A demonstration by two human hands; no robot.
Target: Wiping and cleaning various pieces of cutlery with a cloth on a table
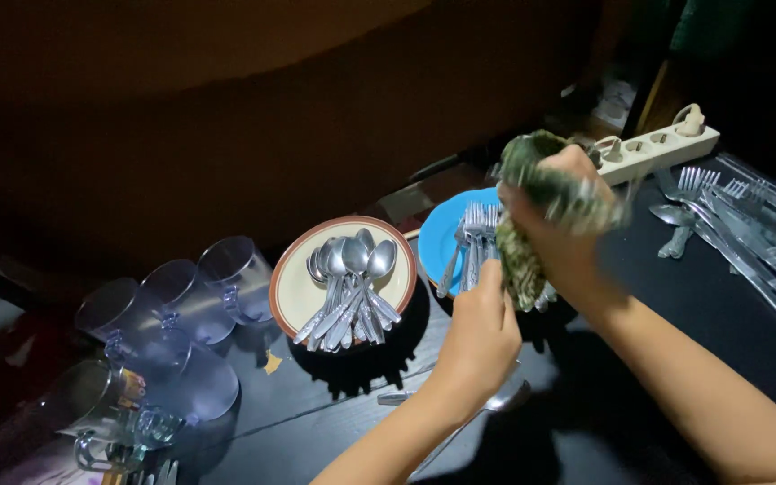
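Observation:
My right hand (pixel 568 229) is closed around a bunched green patterned cloth (pixel 541 193), held above a blue plate (pixel 437 235). My left hand (pixel 482 328) is closed on the lower end of something that runs up into the cloth; what it is stays hidden. Several forks (pixel 476 235) lie on the blue plate just left of the cloth. A cream plate with a brown rim (pixel 291 289) holds a pile of several spoons (pixel 350 287) to the left of my hands.
Several clear plastic mugs (pixel 172 310) lie on their sides at the left. More forks and cutlery (pixel 738 224) are spread on the dark table at the right. A white power strip (pixel 662 144) lies behind them. One spoon (pixel 505 400) rests under my left wrist.

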